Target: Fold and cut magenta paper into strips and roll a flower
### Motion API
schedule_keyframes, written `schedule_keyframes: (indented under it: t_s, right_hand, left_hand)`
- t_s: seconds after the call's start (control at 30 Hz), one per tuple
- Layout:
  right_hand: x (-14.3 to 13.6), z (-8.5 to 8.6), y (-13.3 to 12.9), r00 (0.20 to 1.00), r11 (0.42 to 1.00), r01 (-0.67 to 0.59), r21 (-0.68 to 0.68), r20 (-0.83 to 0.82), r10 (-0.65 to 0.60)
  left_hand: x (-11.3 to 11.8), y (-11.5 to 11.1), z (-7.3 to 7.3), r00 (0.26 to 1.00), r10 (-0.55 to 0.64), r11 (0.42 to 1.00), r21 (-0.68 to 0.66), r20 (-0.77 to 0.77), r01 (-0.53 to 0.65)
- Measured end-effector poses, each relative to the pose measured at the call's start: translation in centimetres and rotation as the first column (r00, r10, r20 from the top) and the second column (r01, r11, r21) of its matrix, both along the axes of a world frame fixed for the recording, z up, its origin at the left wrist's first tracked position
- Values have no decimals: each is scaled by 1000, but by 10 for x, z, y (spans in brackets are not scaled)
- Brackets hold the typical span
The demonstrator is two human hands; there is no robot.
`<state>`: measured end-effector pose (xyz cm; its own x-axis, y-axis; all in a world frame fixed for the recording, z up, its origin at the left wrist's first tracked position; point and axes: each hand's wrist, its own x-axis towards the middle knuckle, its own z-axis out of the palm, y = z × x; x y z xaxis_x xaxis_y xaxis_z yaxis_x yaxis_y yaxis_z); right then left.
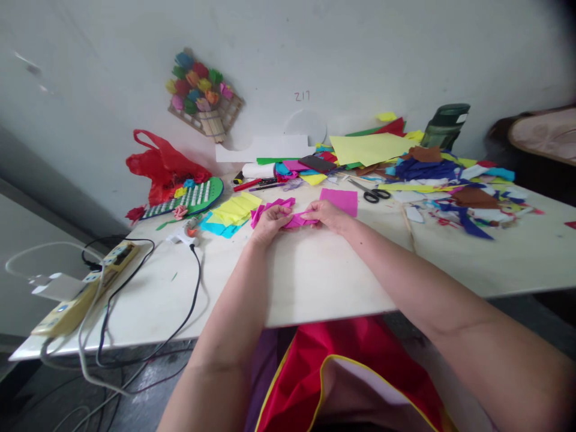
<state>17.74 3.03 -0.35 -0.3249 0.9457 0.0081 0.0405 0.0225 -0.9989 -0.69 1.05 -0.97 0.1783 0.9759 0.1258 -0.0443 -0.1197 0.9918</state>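
Between my two hands is a small folded piece of magenta paper point(297, 221), low over the white table. My left hand point(271, 223) pinches its left end, and my right hand point(324, 216) pinches the right end with bent fingers. More folded magenta pieces point(284, 203) lie just behind my left hand. A flat magenta square sheet point(344, 200) rests beyond my right hand. Close by on the left are yellow folded papers point(236, 208) and blue papers point(221, 225).
Black-handled scissors point(375, 194) lie behind my right forearm. Paper scraps point(477, 204) heap at the right, near a green bottle point(445, 126). A power strip point(85, 288) with trailing cables occupies the left edge. A red plastic bag point(164, 162) leans against the wall.
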Motion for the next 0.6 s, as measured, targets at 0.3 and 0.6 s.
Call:
schedule_keyframes:
  t_s: [0.3,0.6]
  right_hand:
    - [0,-2,2,1000,1000,18,12,12,-18]
    - [0,-3,2,1000,999,1,35,28,-2]
  left_hand:
    - [-2,4,-3,999,-21,999,-48,-25,20]
    - [-4,3,-5,998,-51,997,-52,-34,49]
